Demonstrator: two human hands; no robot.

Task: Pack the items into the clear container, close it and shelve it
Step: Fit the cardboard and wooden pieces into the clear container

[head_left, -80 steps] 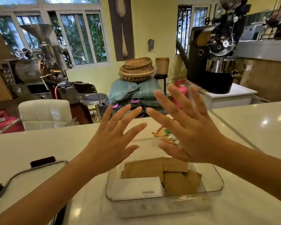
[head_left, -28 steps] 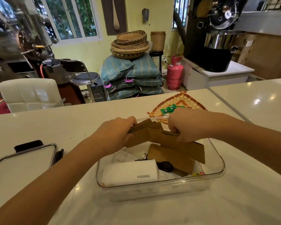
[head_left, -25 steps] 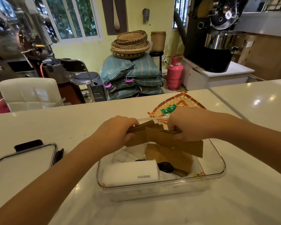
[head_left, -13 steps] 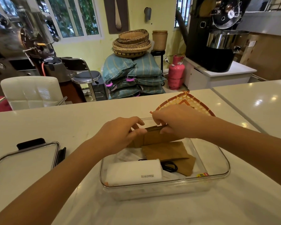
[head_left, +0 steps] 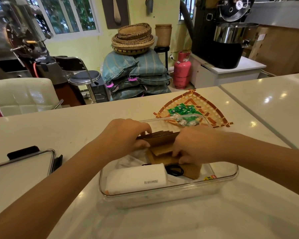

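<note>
lid (head_left: pixel 22 165) sits left of the clear container (head_left: pixel 221 176); woven tray (head_left: pixel 212 107) right behind it, candies (head_left: pixel 183 109) on the tray.

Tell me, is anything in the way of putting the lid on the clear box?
Yes. Both hands, left hand and right hand, are over the open clear container, holding a stack of brown cardboard pieces upright above its rim. The lid lies on the counter to the left, apart from it.

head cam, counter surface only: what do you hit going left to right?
Clear lid with black latches → white rectangular packet with a printed code → coiled black cable → right-hand wall of the clear plastic container.
</note>
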